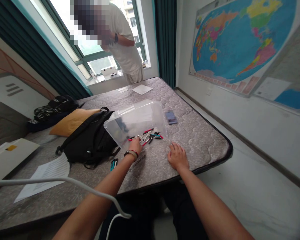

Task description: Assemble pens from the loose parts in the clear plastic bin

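Note:
A clear plastic bin (140,116) lies tipped on its side on the mattress, its opening towards me. Loose pens (150,136) in red, black, teal and white are heaped at its mouth. My left hand (135,146), with bands on its wrist, reaches into the left side of this heap. Its fingers are curled down among the pens; what they grip, if anything, is hidden. To the right of the heap, my right hand (177,156) rests palm down on the mattress, fingers loosely stretched and holding nothing. Several teal and black pens (113,164) lie grouped left of my left forearm.
Left of the bin lie a black backpack (90,138), a yellow cushion (73,122) and a printed sheet (47,171). A white cable (90,189) crosses above my left forearm. A small blue item (171,117) lies right of the bin. Another person (125,43) stands by the window.

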Available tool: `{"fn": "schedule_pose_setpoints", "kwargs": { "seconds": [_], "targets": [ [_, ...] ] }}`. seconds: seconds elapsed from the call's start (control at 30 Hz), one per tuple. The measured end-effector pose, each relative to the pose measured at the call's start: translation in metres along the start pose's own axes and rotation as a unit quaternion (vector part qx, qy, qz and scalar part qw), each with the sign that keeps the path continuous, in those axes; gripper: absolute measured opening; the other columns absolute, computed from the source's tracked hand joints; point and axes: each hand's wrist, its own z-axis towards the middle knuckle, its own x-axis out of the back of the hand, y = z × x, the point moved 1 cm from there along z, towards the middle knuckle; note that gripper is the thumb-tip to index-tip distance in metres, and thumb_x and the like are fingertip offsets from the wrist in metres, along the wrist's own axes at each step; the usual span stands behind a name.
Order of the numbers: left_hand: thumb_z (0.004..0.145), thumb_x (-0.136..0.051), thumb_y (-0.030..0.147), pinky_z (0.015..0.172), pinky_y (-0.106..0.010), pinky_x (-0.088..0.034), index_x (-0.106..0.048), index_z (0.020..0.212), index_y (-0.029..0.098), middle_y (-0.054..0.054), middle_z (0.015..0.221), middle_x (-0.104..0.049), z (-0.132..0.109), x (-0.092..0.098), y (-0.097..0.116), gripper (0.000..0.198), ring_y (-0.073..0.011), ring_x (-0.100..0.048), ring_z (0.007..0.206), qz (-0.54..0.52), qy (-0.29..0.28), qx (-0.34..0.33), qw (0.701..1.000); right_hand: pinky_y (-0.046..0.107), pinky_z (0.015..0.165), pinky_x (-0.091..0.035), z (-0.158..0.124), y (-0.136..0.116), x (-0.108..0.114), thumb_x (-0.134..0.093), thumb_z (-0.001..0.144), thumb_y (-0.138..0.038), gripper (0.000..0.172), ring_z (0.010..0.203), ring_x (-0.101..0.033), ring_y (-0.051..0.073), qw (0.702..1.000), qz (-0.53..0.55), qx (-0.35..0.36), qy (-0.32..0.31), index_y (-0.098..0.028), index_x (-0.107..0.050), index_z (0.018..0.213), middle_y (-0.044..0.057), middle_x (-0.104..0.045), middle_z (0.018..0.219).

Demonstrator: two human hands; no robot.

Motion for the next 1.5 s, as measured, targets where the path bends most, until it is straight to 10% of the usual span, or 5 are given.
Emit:
{"fn": "schedule_pose_setpoints", "kwargs": {
  "seconds": [0.23,0.43,1.07,1.3,1.5],
  "targets": [
    [0.075,-0.059,0.023,0.069,-0.028,-0.052,-0.061,0.098,0.017,-0.002,0.085,-0.065,-0.071,-0.026,-0.01,0.024,-0.0145,-0.063,0.073,-0.337,0.084,0.028,0.937,0.04,0.107,-0.027,0.0,-0.001,0.001,-0.047,0.087,-0.022,0.04,0.129,-0.041,0.027,1.0,-0.002,0.0,-0.007,-0.018,-0.057,0.125,0.012,-0.05,0.143],
    [0.082,-0.06,0.037,0.075,-0.031,-0.055,-0.056,0.099,0.019,-0.004,0.091,-0.067,-0.121,-0.04,-0.033,0.025,-0.0167,-0.066,0.083,-0.424,0.109,0.02,0.899,0.041,0.106,-0.027,-0.001,-0.002,0.001,-0.046,0.088,-0.022,0.039,0.129,-0.04,0.028,1.0,-0.007,0.002,-0.01,-0.018,-0.057,0.124,0.012,-0.049,0.143],
    [0.088,-0.051,0.029,0.084,-0.035,-0.047,-0.058,0.094,0.021,-0.006,0.092,-0.065,-0.147,-0.054,-0.037,0.013,-0.0209,-0.061,0.088,-0.252,0.187,-0.011,0.949,0.038,0.104,-0.031,-0.001,-0.006,-0.002,-0.043,0.089,-0.024,0.037,0.127,-0.043,0.026,0.996,-0.084,0.017,-0.015,-0.018,-0.057,0.123,0.011,-0.05,0.141],
    [0.085,-0.057,0.041,0.093,-0.04,-0.042,-0.044,0.137,0.021,-0.013,0.121,-0.06,-0.149,-0.047,-0.031,0.057,-0.029,-0.055,0.11,-0.198,0.189,0.005,0.962,0.039,0.102,-0.032,-0.005,-0.015,0.003,-0.042,0.089,-0.022,0.038,0.127,-0.043,0.028,0.996,-0.091,-0.002,-0.023,-0.017,-0.057,0.124,0.015,-0.05,0.139],
    [0.09,-0.046,0.029,0.091,-0.043,-0.041,-0.065,0.106,0.024,-0.011,0.122,-0.059,-0.15,-0.047,-0.03,0.025,-0.0291,-0.052,0.111,-0.174,0.172,-0.014,0.97,0.037,0.098,-0.035,0.005,-0.013,0.008,-0.05,0.084,-0.026,0.033,0.114,-0.052,0.029,0.997,0.006,-0.072,-0.018,-0.015,-0.063,0.112,0.016,-0.061,0.119]
  ]
}}
